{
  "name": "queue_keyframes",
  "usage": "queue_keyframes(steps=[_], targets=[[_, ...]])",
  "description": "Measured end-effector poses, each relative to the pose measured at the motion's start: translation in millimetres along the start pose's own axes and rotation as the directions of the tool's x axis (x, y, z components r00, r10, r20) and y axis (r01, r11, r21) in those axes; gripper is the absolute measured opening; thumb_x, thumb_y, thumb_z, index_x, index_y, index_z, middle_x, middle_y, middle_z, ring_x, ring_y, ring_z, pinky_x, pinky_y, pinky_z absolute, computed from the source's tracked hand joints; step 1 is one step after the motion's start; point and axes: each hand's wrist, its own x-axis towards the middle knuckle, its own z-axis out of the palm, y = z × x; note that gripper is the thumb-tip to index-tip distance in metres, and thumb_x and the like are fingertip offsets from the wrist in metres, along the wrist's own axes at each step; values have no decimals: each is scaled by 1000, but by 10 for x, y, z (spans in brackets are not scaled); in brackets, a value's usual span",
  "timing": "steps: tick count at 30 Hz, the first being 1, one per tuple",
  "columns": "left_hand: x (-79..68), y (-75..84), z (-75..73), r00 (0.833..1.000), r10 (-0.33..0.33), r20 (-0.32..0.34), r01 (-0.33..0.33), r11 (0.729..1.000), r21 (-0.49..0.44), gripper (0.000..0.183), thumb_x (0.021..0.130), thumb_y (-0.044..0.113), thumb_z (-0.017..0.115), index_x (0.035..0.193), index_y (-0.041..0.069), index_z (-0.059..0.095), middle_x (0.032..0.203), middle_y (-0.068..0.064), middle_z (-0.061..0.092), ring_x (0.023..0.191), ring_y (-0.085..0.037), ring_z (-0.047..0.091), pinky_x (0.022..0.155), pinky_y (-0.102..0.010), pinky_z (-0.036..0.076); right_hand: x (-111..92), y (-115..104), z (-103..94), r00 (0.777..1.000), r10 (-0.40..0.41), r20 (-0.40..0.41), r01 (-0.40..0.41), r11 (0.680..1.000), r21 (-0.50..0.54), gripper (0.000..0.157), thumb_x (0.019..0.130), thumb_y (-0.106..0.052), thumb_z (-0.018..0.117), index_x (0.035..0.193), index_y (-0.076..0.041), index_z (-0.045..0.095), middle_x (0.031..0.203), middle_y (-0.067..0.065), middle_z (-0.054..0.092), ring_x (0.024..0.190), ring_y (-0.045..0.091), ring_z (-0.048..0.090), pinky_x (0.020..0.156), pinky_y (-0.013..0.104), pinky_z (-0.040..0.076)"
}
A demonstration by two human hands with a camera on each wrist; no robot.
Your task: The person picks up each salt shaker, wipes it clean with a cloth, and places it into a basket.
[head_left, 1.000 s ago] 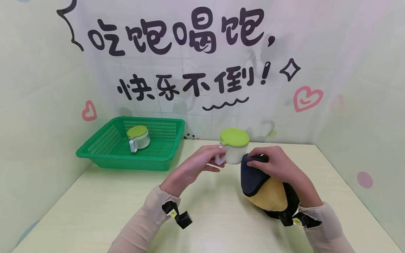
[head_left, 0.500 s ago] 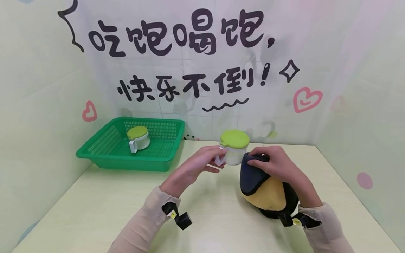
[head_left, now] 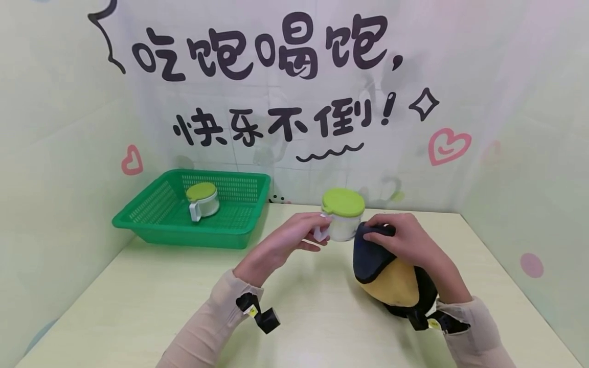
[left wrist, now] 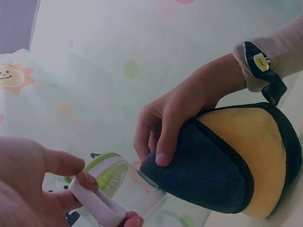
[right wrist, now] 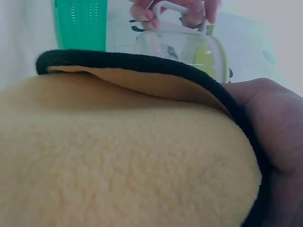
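Near the back of the table, my left hand (head_left: 294, 235) grips the white handle (left wrist: 100, 206) of a clear seasoning jar (head_left: 344, 229) with a green lid (head_left: 342, 202). On the jar's other side, my right hand (head_left: 407, 237) pinches a thick fleece cloth (head_left: 393, 286) between thumb and fingers. One face of this cloth is navy, the other yellow, with black edging. Its folded navy corner (left wrist: 189, 165) lies right at the jar's wall and overlaps it in the left wrist view. The yellow face (right wrist: 132, 151) fills most of the right wrist view.
A green plastic basket (head_left: 193, 237) stands at the back left. Inside it sits a second seasoning jar (head_left: 207, 206) with a green lid and white handle. A printed white curtain (head_left: 257, 163) hangs behind the pale wooden table (head_left: 138, 306).
The pinched cloth corner shifts very slightly beside the jar. Both hands keep their holds, and the whole head view moves a little to the right.
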Motion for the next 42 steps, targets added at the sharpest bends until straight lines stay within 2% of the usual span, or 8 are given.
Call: queue_keyframes(steps=[3, 6, 15, 21, 26, 32, 36, 42], targets=[[5, 0, 2, 1000, 2, 7, -3, 1000, 9, 27, 104, 33, 54, 93, 9, 58, 92, -4, 63, 88, -16, 62, 82, -30, 57, -4, -12, -34, 997, -16, -72, 17, 1000, 13, 13, 88, -17, 82, 101, -19, 79, 96, -5, 78, 93, 10, 69, 84, 25, 55], [3, 4, 3, 1000, 4, 7, -4, 1000, 16, 27, 104, 34, 54, 93, 9, 58, 92, -4, 63, 87, -17, 61, 83, -31, 58, 1, -8, -44, 995, -18, -97, 21, 999, 27, 14, 88, -16, 82, 101, -19, 79, 96, -5, 78, 93, 8, 68, 84, 20, 54], [-40, 19, 12, 1000, -8, -25, 8, 1000, 9, 29, 104, 34, 54, 93, 8, 60, 90, -3, 63, 86, -17, 61, 82, -29, 57, 47, 30, 28, 998, 34, 55, -36, 999, 24, 10, 90, -20, 80, 100, -20, 78, 99, -4, 77, 95, 14, 69, 87, 37, 56], [-50, 7, 25, 1000, 0, -17, 0, 1000, -2, 30, 104, 34, 54, 95, 7, 61, 91, -3, 63, 89, -18, 62, 83, -30, 57, 27, 59, 41, 994, 20, 111, -22, 1000, 17, 9, 91, -20, 79, 100, -18, 78, 98, -3, 77, 95, 17, 69, 87, 40, 56], [-35, -6, 28, 1000, 5, -9, -5, 1000, -2, 30, 104, 35, 54, 94, 7, 60, 91, -3, 63, 88, -18, 63, 83, -30, 57, 0, 47, 10, 999, 25, 35, -25, 1000, -5, 10, 90, -20, 80, 100, -19, 79, 98, -4, 78, 95, 16, 70, 87, 39, 57], [-24, 9, 35, 1000, 9, 7, -9, 1000, -1, 27, 103, 32, 54, 93, 8, 59, 90, -3, 63, 86, -16, 61, 81, -29, 57, -12, 15, -56, 996, 13, -83, -13, 1000, 6, 13, 89, -17, 81, 102, -19, 79, 98, -3, 79, 93, 14, 70, 84, 26, 56], [-16, 7, 38, 1000, 10, 14, -10, 1000, 8, 27, 103, 32, 54, 91, 8, 58, 90, -4, 62, 86, -16, 61, 80, -28, 56, -5, 27, -73, 996, 4, -86, -2, 1000, 20, 12, 90, -18, 80, 102, -19, 79, 97, -3, 78, 92, 10, 68, 83, 22, 54], [-10, 21, 67, 1000, -14, 6, 14, 1000, 1, 29, 104, 34, 53, 87, 11, 54, 91, -4, 62, 88, -18, 62, 81, -28, 56, -9, 53, -84, 998, 4, -65, -4, 1000, 2, 12, 89, -17, 81, 100, -19, 78, 94, -5, 77, 88, 9, 66, 81, 27, 54]])
